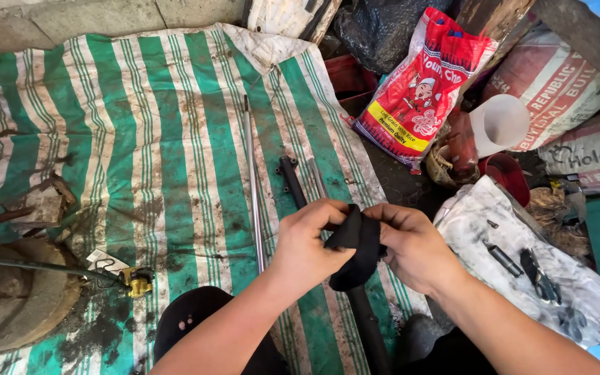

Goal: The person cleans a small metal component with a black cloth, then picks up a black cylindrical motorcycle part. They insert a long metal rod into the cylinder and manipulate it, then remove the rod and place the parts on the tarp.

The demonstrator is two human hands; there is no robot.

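Note:
Both my hands meet over the middle of a green-and-white striped tarp (147, 139). My left hand (307, 239) and my right hand (411, 243) together grip a black rubber strip (359, 250), folded into a loop between the fingers. Under the hands lies a black fork tube (293, 184) that runs from the tarp's middle down toward me. A thin long metal rod (253, 180) lies on the tarp just left of the tube.
A red rice sack (418, 90), a translucent plastic cup (498, 123) and cement bags (557, 83) crowd the right. Small black parts lie on a dirty white sheet (522, 264). A greasy round metal part (8, 298) and a yellow-tipped tool (137, 281) lie at the left.

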